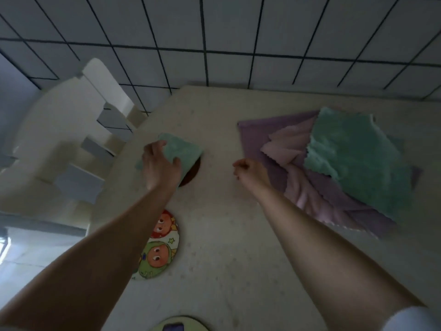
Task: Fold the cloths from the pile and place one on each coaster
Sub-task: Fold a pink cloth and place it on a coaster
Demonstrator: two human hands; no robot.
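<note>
Left hand (160, 164) holds folded green cloth (177, 151), long axis up-left, over brown coaster (192, 173).

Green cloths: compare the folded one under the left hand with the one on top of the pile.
The folded green fluffy cloth is a small compact rectangle; the spread green fluffy cloth lies open and far larger. The folded one sits over a dark round coaster, held by the left hand; the spread one rests untouched on purple and pink cloths. Both look alike in colour and texture.
</note>
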